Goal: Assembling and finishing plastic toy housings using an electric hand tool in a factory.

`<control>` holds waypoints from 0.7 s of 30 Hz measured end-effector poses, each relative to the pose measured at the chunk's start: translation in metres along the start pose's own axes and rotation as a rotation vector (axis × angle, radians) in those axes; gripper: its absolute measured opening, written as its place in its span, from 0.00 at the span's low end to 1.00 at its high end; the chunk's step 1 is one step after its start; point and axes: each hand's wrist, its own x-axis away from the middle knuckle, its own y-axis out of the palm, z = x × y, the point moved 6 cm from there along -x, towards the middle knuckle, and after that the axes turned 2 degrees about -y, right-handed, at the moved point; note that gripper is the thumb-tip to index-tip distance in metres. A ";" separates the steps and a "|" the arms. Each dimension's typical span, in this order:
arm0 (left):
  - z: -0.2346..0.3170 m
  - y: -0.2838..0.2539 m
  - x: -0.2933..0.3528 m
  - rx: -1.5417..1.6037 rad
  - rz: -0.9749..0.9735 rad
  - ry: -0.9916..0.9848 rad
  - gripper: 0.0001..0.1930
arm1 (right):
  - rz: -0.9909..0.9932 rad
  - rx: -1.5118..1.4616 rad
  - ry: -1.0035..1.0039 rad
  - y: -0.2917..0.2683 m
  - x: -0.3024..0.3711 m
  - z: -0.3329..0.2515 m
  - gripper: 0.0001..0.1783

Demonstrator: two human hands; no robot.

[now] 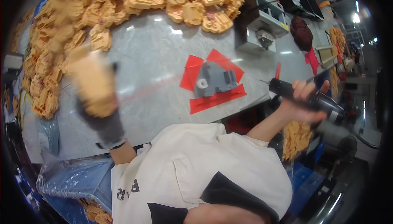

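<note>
My left hand (104, 125), in a dark grey glove, is closed on a tan plastic part (91, 78) above the left of the table; both are smeared by motion. My bare right hand (301, 106) is wrapped round a black electric screwdriver (281, 88) at the right edge of the table. Its thin bit points left, toward a grey fixture block (217, 80), and does not touch it. The fixture sits mid-table with red tape (217, 99) around it. A small white ring (202, 84) shows on the fixture's left side.
A heap of tan plastic parts (196, 11) curves along the table's (151, 64) back and left. A grey metal box (266, 23) stands at the back right, near a dark red cloth bundle (301, 33). Blue plastic-lined bins (77, 179) stand below the front left.
</note>
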 end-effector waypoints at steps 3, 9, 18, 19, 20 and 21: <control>0.108 0.000 0.048 0.147 0.024 0.602 0.29 | -0.027 0.010 0.138 -0.003 0.013 0.039 0.43; 0.097 0.084 0.077 -1.121 0.048 1.128 0.21 | -0.066 0.352 0.125 0.022 0.007 0.042 0.25; 0.104 0.070 0.068 -1.031 0.055 1.090 0.19 | -0.061 0.199 0.246 0.010 0.017 0.088 0.22; 0.105 0.065 0.068 -1.020 0.069 1.091 0.19 | -0.020 0.210 0.254 0.009 0.020 0.093 0.21; 0.105 0.060 0.068 -1.024 0.072 1.097 0.19 | -0.021 0.202 0.252 0.007 0.021 0.097 0.21; 0.106 0.051 0.069 -0.960 0.103 1.073 0.18 | -0.001 0.211 0.261 0.001 0.023 0.100 0.21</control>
